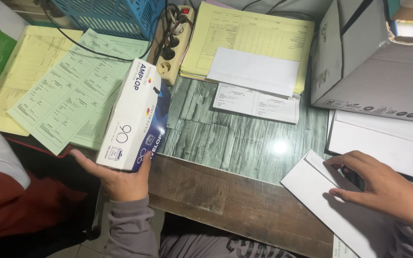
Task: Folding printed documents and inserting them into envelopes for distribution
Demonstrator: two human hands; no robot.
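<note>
Left hand (120, 179), nearest the body, grips a white-and-blue envelope box (135, 117) from below, held tilted over the counter (235, 196) edge. Right hand (383, 188) lies flat, fingers spread, on a white envelope (331, 200) at the counter's right corner. Beyond: green forms (72, 95) and yellow forms (254, 33), a white slip (256, 102), a power strip (173, 48), a blue basket (111, 16), a cardboard carton (374, 62).

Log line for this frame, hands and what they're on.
left hand: holds envelope box | right hand: rests on white envelope | desk: forms, power strip
</note>
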